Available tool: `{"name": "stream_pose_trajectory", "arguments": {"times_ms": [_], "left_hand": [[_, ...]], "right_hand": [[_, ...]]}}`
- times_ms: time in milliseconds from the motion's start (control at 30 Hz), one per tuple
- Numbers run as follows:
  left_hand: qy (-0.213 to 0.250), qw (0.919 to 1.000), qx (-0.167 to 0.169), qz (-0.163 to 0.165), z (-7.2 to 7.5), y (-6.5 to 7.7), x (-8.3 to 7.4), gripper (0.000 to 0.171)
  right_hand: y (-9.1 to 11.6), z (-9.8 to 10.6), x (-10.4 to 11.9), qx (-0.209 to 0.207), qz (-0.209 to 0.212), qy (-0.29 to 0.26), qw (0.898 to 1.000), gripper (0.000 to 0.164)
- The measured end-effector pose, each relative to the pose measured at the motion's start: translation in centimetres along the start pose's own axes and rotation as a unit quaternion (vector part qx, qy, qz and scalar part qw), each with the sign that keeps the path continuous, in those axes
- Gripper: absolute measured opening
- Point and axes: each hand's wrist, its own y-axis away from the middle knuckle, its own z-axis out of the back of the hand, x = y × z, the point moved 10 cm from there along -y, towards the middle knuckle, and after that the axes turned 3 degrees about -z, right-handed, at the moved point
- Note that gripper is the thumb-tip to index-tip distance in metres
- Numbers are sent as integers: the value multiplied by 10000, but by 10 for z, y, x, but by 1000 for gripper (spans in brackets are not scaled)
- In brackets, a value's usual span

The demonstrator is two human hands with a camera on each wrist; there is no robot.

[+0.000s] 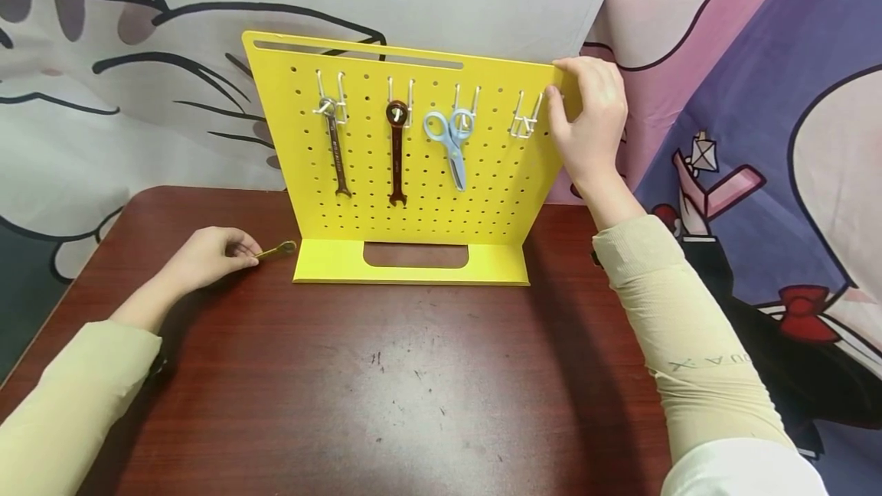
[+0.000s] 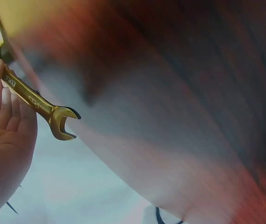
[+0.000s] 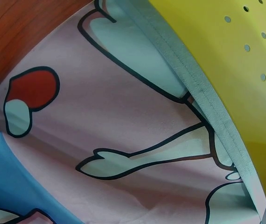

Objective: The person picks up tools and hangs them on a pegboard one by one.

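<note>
My left hand (image 1: 210, 257) pinches a gold-coloured combination wrench (image 2: 35, 99) between thumb and fingers, left of the board and low over the table. Its ring end points toward the board in the head view; its open end shows in the left wrist view. A yellow pegboard (image 1: 413, 220) stands upright on its base. My right hand (image 1: 591, 117) grips the board's upper right corner, thumb on the front face. From the white hooks hang a silver wrench (image 1: 336, 151), a dark wrench (image 1: 396, 155) and light blue scissors (image 1: 452, 145). The rightmost hook (image 1: 524, 125) carries nothing.
The board stands toward the back of a dark red-brown wooden table (image 1: 386, 389) with several dark scuff marks. Behind it hangs a printed cloth (image 1: 207, 151) with cartoon figures, which continues along the right side.
</note>
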Motion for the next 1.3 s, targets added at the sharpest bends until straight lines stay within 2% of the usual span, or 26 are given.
{"name": "stream_pose_trajectory", "arguments": {"times_ms": [300, 600, 1033, 1300], "left_hand": [[248, 9991, -123, -325, -13, -2, -42, 9], [615, 9967, -90, -525, -30, -8, -79, 7], [957, 9901, -49, -1024, -53, -22, -132, 6], [1259, 9849, -146, -1177, -65, -31, -160, 8]], "right_hand": [[1, 0, 1, -2, 33, -9, 10000, 26], [0, -2, 2, -28, 141, 68, 9999, 28], [0, 1, 2, -13, 47, 95, 9999, 26], [0, 0, 1, -1, 93, 125, 9999, 28]]}}
